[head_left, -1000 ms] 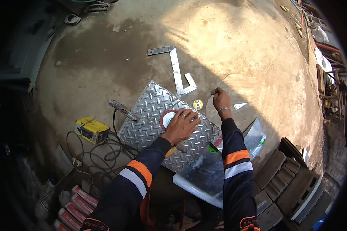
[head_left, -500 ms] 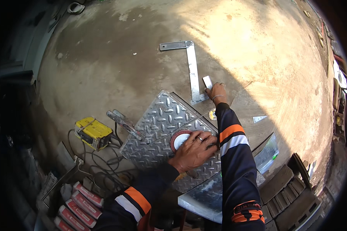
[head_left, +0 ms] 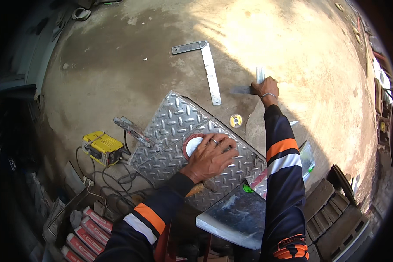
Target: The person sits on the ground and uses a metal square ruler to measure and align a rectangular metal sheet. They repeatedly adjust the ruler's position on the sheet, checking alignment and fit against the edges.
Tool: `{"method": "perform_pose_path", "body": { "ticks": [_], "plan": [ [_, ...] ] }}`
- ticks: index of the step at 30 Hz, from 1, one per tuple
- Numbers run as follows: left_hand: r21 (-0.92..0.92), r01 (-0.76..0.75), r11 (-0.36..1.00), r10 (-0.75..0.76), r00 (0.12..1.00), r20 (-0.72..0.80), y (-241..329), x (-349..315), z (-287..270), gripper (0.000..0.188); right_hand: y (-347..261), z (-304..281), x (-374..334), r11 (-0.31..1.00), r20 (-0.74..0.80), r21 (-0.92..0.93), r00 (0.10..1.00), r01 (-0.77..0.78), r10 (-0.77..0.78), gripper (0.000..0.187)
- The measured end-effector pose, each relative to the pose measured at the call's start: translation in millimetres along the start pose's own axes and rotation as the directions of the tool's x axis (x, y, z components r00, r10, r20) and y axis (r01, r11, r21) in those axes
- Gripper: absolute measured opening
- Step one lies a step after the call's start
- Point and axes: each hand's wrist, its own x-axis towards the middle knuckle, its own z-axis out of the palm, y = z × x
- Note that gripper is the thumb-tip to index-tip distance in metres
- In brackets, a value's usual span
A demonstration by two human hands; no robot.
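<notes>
My left hand [head_left: 210, 156] lies palm down on the diamond-pattern metal plate [head_left: 170, 114], fingers loosely spread. It partly covers a white-centred flap disc [head_left: 192, 144] with a reddish rim. Below its wrist a wooden-handled hammer [head_left: 196, 189] shows in part. My right hand [head_left: 266, 88], arm stretched forward, is closed around a small metal try square [head_left: 260, 74]; one leg sticks up past the fingers, the other points left just over the floor. A larger L-shaped square [head_left: 211, 74] lies on the concrete to its left. A yellow-labelled cutting disc [head_left: 236, 121] lies nearer me.
A yellow machine [head_left: 102, 146] with coiled black cables stands left of the plate. Locking pliers [head_left: 133, 131] grip the plate's left edge. Red-and-white boxes [head_left: 91, 231] are stacked at lower left. A shiny sheet [head_left: 233, 218] lies before me; concrete blocks [head_left: 332, 209] sit at lower right.
My right hand has moved right and away from the larger square, taking the small try square along. The cutting disc now shows fully. My left hand stays on the plate; the view has shifted slightly.
</notes>
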Motion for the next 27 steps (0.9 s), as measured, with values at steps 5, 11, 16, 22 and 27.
{"method": "perform_pose_path", "body": {
  "ticks": [5, 11, 16, 22, 27],
  "plan": [
    [0.046, -0.041, 0.998, 0.04, 0.999, 0.023, 3, 0, 4, 0.029, 70, -139, -44, 0.933, 0.043, 0.347, 0.996, -0.091, 0.082, 0.06],
    [0.094, -0.059, 0.994, 0.054, 0.997, 0.054, 11, -6, 6, 0.026, 147, -258, -274, 0.753, -0.31, 0.637, 0.949, 0.164, 0.056, 0.033],
    [0.09, -0.134, 0.987, 0.126, 0.987, 0.096, -7, -23, -1, 0.028, 201, -259, -491, 0.617, -0.412, 0.766, 0.875, 0.181, 0.254, 0.027],
    [-0.127, -0.194, 0.973, 0.208, 0.972, 0.111, 172, -57, -53, 0.048, 233, -183, -665, 0.531, -0.377, 0.844, 0.783, 0.071, 0.495, 0.028],
    [-0.218, -0.391, 0.894, 0.447, 0.747, 0.491, 326, -241, -23, 0.111, 174, -143, -743, 0.335, -0.283, 0.929, 0.884, 0.155, 0.374, 0.028]
  ]
}}
